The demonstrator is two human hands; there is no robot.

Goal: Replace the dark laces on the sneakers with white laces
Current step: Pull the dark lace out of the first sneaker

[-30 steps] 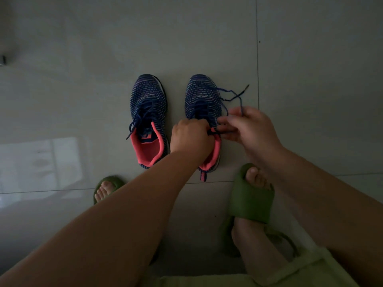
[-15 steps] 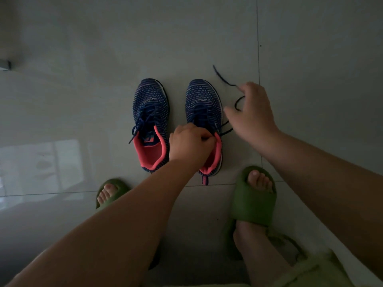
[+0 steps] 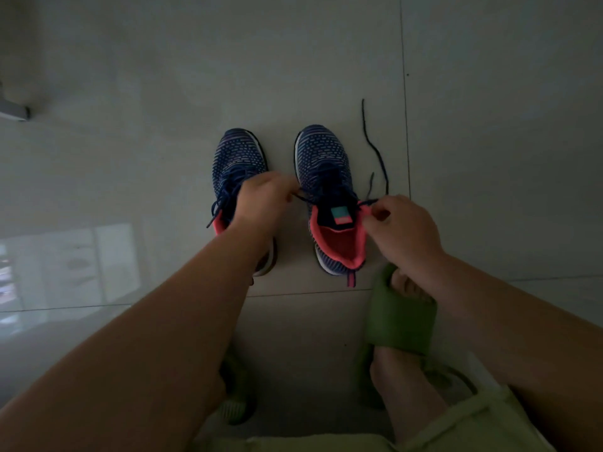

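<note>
We record two navy knit sneakers with coral linings, standing side by side on a pale tiled floor [image 3: 137, 76], toes pointing away from us. The right sneaker [image 3: 328, 197] shows its opening in full, with a teal and coral label on the tongue; its dark lace [image 3: 375, 148] is partly undone, one free end trailing across the tile beside the shoe and running off toward the grout line. The left sneaker [image 3: 236, 164] keeps its dark lace threaded, a loose end hanging at its outer side; its heel is covered by our forearm. Our left hand [image 3: 264, 200] hovers between the two shoes, fingers curled, pinching a strand of the dark lace that runs from the right sneaker's eyelets. Our right hand [image 3: 399, 228] sits just beside the right sneaker's collar, thumb and forefinger closed on the other strand of the same lace. We also list a green slide sandal [image 3: 399, 318] worn on the right foot, near the right sneaker's heel; a second green sandal [image 3: 235, 406], mostly hidden under the left arm; light green shorts [image 3: 456, 425] along the lower edge; a grey object [image 3: 14, 110], too dim to identify, at the far left.
</note>
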